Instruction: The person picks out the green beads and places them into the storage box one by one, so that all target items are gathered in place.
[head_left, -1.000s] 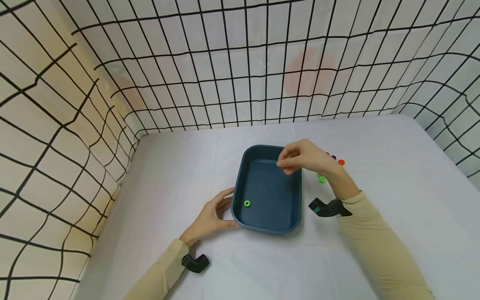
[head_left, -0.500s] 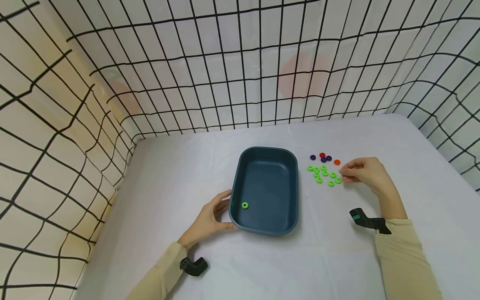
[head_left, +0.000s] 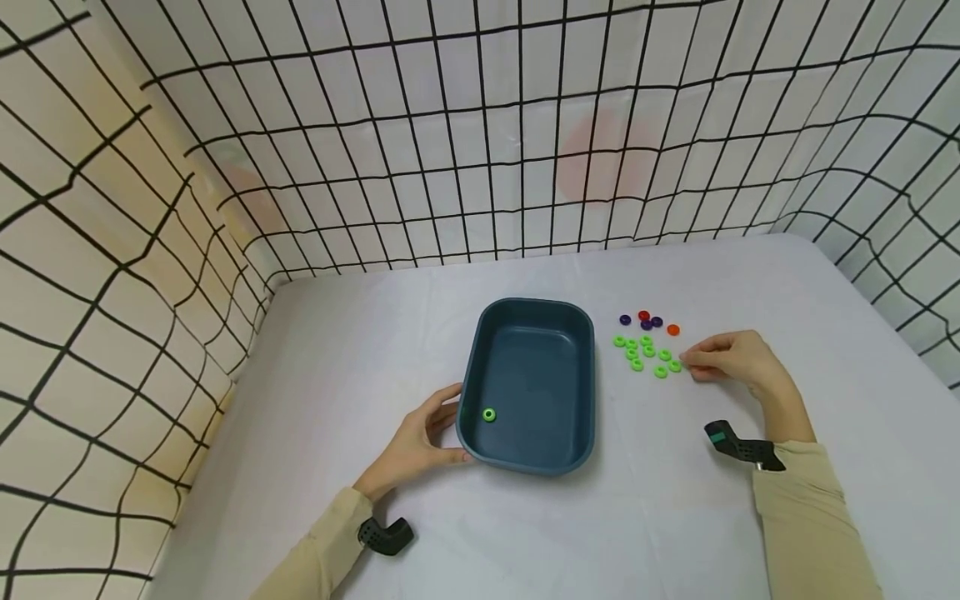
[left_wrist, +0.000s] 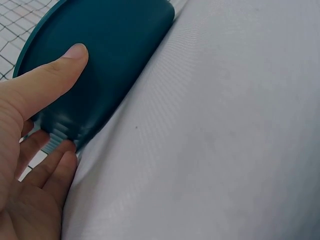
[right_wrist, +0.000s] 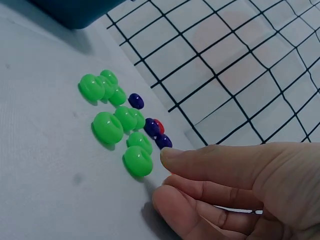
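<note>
A dark blue-green tray (head_left: 528, 392) sits on the table with one green bead (head_left: 489, 415) inside, near its left wall. My left hand (head_left: 416, 442) holds the tray's near left corner; in the left wrist view the thumb lies along the outer wall and the fingers bend at the end. To the right, several green beads (head_left: 649, 352) lie loose on the cloth. My right hand (head_left: 735, 362) hovers at their right edge, its fingertips beside a green bead (right_wrist: 138, 161). A gap shows between its thumb and forefinger, with nothing gripped.
Behind the green beads lie dark purple beads (head_left: 626, 320), a red bead (head_left: 643, 316) and an orange bead (head_left: 673, 330). White cloth (head_left: 360, 350) covers the table. Black netting (head_left: 521, 167) stands along the back and both sides.
From above the tray, my right hand has moved right to the beads, uncovering them, and has stayed there since. My left hand keeps its place on the tray. The head view has shifted slightly.
</note>
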